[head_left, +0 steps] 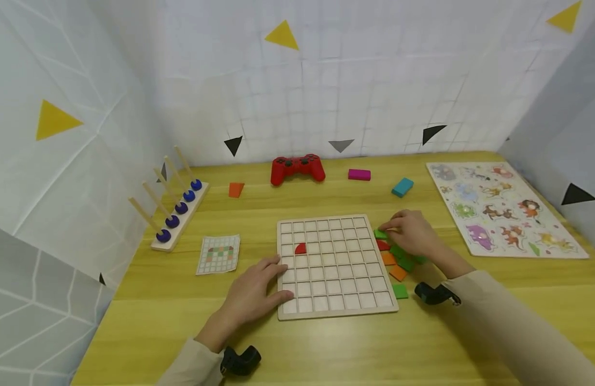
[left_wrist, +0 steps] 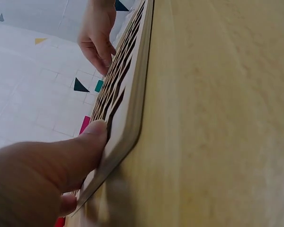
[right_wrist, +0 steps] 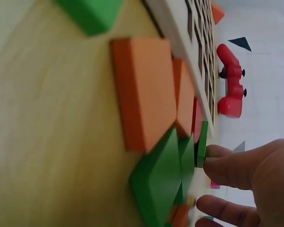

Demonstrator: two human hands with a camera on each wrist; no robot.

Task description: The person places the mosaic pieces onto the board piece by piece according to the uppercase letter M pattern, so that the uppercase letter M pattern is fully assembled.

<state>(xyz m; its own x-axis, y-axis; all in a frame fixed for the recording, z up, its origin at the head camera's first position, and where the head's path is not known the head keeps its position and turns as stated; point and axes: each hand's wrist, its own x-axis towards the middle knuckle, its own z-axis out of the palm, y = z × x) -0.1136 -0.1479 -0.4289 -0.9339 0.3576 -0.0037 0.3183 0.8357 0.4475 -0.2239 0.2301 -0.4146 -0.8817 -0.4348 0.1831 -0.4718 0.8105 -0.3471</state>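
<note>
Wooden and pale, the grid board (head_left: 336, 262) lies flat on the yellow table (head_left: 326, 348), right between the two hands. The left hand (head_left: 258, 292) rests on the board's left edge with its fingers spread out flat. In the left wrist view, its thumb (left_wrist: 80, 146) presses against the rim of the board (left_wrist: 132, 94).

One red piece (head_left: 300, 248) sits in a square of the board, just past the left hand's fingertips.

The right hand (head_left: 413, 231) is at the right side of the board, over a little pile of tiles. Its fingers are curled, and they pinch a green tile (head_left: 381, 234) by its edge. In the right wrist view, the fingertips (right_wrist: 217, 152) hold this green tile (right_wrist: 202, 142) standing on its thin side. Just beside it lie more green tiles (right_wrist: 161, 179) and two orange tiles (right_wrist: 146, 97), touching each other. Another green tile (head_left: 400, 291) lies alone near the right wrist.

Far past both hands sits a red game controller (head_left: 297, 168), with an orange block (head_left: 236, 189), a pink block (head_left: 359, 174) and a blue block (head_left: 402, 187) near it. Out past the left hand are a small pattern card (head_left: 219, 254) and a peg rack with blue rings (head_left: 174, 214). Out past the right hand lies an animal puzzle (head_left: 505, 209).
</note>
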